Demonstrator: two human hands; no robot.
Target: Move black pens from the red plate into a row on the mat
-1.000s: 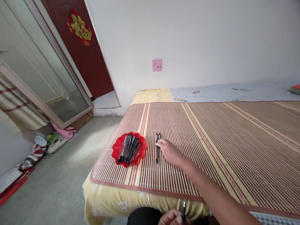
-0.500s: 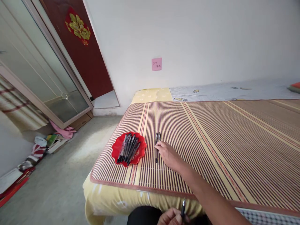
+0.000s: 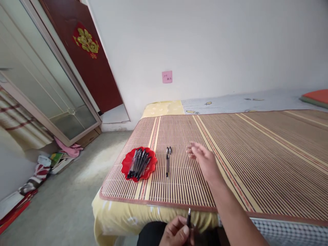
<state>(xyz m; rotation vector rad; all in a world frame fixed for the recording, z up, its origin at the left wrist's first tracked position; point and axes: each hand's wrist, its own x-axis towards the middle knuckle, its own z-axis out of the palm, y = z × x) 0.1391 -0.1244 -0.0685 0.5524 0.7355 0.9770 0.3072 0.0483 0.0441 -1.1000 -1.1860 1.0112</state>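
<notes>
Head view: two black pens (image 3: 167,160) lie side by side on striped bamboo mat (image 3: 230,153), just right of red plate (image 3: 127,163); that much looks done. Bunch of black pens (image 3: 138,163) on plate not laid out yet, likely work left. Right hand (image 3: 202,159) hovers above mat, fingers spread, holding nothing, near laid pair but apart. Left hand (image 3: 176,232) at bottom edge pinches one more pen (image 3: 189,217), upright. Pens slim, black, capped
</notes>
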